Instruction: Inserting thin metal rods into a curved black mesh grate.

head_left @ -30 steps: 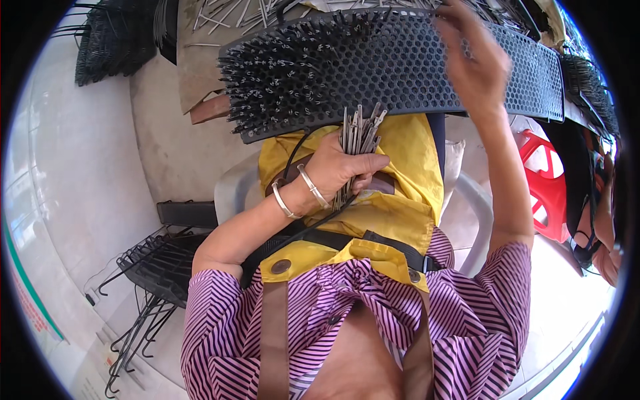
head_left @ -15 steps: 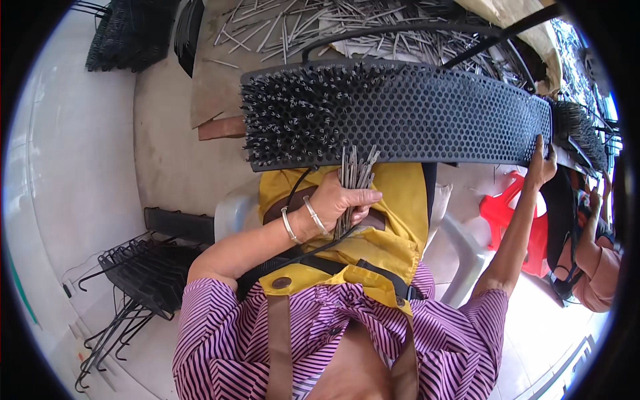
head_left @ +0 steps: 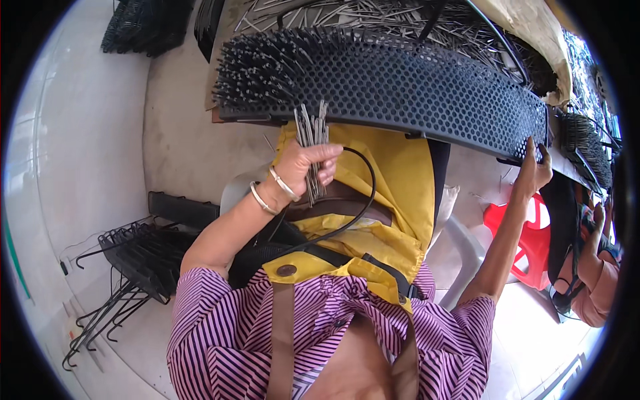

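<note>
My left hand (head_left: 300,167) is closed around a bundle of thin grey metal-looking strips (head_left: 311,127). It hangs above the yellow apron (head_left: 400,193) on my lap, with the strips' upper ends close to the near edge of a long black perforated panel (head_left: 413,93). Dark strips (head_left: 263,73) stand packed in the holes at the panel's left end, while the holes in its middle and right show none. My right hand (head_left: 535,175) grips the panel's right end, fingers over the edge. Two pale bangles (head_left: 265,200) ring my left wrist.
Many loose strips (head_left: 373,15) lie heaped behind the panel. Black racks with hooked wires (head_left: 137,260) stand at the lower left, more black pieces (head_left: 143,30) at the upper left. To the right are a red stool (head_left: 527,247) and another person's arm (head_left: 590,253).
The panel has tilted, its left end shifting away and left, its right end slightly nearer. My left hand has moved left and away with the bundle. My right hand stays at the panel's end.
</note>
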### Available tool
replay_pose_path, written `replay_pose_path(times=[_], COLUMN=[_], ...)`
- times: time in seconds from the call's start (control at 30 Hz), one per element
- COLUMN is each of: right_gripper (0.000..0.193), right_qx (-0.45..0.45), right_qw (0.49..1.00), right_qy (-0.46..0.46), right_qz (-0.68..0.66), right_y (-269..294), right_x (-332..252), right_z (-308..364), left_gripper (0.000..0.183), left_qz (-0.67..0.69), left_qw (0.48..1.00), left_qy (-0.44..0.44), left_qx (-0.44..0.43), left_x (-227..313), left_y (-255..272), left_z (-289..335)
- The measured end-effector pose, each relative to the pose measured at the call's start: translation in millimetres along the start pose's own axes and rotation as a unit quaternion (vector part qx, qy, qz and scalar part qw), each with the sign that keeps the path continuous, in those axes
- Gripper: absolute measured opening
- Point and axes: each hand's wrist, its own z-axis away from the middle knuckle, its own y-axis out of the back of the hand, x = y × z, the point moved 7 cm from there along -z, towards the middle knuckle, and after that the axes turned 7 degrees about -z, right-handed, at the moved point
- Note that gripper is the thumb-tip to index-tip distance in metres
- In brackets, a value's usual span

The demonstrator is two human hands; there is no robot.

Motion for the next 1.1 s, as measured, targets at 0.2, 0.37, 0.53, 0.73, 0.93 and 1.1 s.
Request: replay_pose_path(times=[0.2, 0.37, 0.53, 0.73, 0.93, 1.1], right_gripper=[0.029, 0.024, 0.023, 0.010, 0.010, 0.008], right_qx=[-0.009, -0.506, -0.572, -0.564, -0.429, -0.275], right_qw=[0.909, 0.815, 0.726, 0.736, 0.815, 0.821], right_qy=[0.400, -0.035, -0.152, -0.166, -0.071, 0.104], right_qz=[0.119, -0.282, -0.349, -0.335, -0.383, -0.490], right_y=[-10.0, -72.7, -114.3, -112.2, -108.3, -120.4], right_x=[-138.3, -210.8, -229.4, -225.0, -240.6, -264.0], right_z=[79.2, 186.2, 211.2, 202.2, 146.3, 113.6], left_gripper=[0.031, 0.021, 0.014, 0.013, 0.013, 0.014], left_qz=[0.011, -0.013, -0.148, -0.134, -0.064, -0.036], left_qw=[0.999, 1.000, 0.989, 0.990, 0.997, 0.997], left_qy=[0.021, 0.000, -0.005, 0.005, 0.005, 0.021], left_qx=[0.032, 0.018, 0.001, -0.045, -0.051, -0.067], left_x=[-0.9, 4.3, 9.7, 6.3, -0.5, -2.5], left_y=[-11.8, -32.2, -39.7, -36.8, -18.3, -17.4], left_z=[15.7, 18.7, 17.4, 17.1, 7.3, 2.6])
